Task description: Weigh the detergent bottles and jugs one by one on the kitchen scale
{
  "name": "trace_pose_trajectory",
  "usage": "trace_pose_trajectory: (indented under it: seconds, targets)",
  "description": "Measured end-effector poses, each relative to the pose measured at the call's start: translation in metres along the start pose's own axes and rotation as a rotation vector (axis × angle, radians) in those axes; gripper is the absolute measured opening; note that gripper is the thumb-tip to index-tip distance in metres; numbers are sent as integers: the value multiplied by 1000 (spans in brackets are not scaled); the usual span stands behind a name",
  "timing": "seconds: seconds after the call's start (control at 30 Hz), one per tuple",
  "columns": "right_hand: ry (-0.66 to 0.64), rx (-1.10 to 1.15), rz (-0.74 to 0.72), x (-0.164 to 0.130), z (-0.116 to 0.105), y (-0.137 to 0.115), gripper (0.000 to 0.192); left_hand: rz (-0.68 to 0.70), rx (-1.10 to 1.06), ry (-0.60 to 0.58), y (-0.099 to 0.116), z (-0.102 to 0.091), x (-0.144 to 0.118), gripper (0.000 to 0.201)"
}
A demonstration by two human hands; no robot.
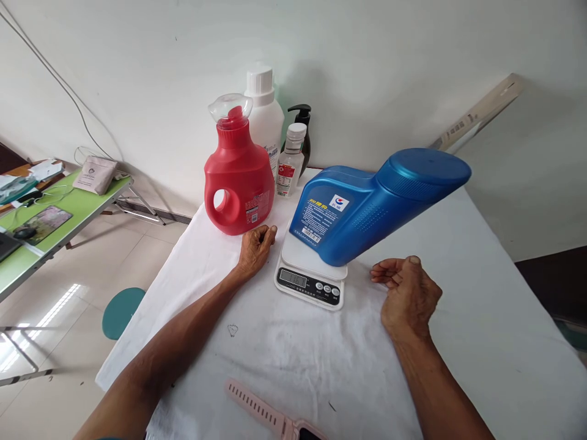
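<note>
A blue plastic bottle (pixel 362 208) with a wide ribbed cap leans up to the right on a white digital kitchen scale (pixel 287 290). The scale's display is lit, but its digits are hard to read. Left of the scale, my left hand (pixel 257 249) rests on the cloth with curled fingers and nothing seen in them. It lies just in front of a red detergent jug (pixel 238 177), which has a clear cap on top. To the right of the scale, my right hand (pixel 408 296) holds nothing; its fingers are loosely bent and apart from the thumb, away from the bottle.
Behind the jug stand a white bottle (pixel 263 116), a small clear bottle (pixel 292 159) and a black pump bottle (pixel 302 122). A pink-strapped watch (pixel 257 406) lies at the near edge of the white cloth (pixel 206 373). A green table (pixel 87 198) and stool (pixel 121 311) are at left.
</note>
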State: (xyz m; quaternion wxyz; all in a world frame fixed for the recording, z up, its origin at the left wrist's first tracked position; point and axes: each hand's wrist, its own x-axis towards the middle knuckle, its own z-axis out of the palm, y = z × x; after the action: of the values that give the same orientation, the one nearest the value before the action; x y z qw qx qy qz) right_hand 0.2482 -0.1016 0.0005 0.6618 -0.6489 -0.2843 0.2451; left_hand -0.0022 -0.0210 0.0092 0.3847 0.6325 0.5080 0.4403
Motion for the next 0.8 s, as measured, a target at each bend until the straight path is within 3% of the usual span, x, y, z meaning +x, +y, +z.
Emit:
trace_pose_trajectory:
  seconds: [0.13, 0.23, 0.33, 0.43, 0.57, 0.7, 0.8]
  targets:
    - [-56, 34, -135, -5, -1, -16, 47, -5, 3, 6, 0, 0, 0, 53]
    - [-211, 82, -316, -7, 5, -48, 67, 0, -2, 4, -1, 0, -1, 53]
    - [-342, 130, -371, -7, 22, -82, 82, -1, -6, 6, -1, 0, 0, 52]
    - [-298, 90, -333, -6, 42, -102, 72, -7, -12, 8, -1, 1, 0, 52]
    - [-219, -43, -296, -3, 57, -104, 55, -12, -22, 6, -1, 1, 0, 52]
    - [-166, 17, -296, 6, 64, -109, 52, -17, -18, 5, -1, 1, 0, 52]
    - [-108, 108, -377, 22, 75, -121, 47, -19, -22, 8, -2, 1, 0, 51]
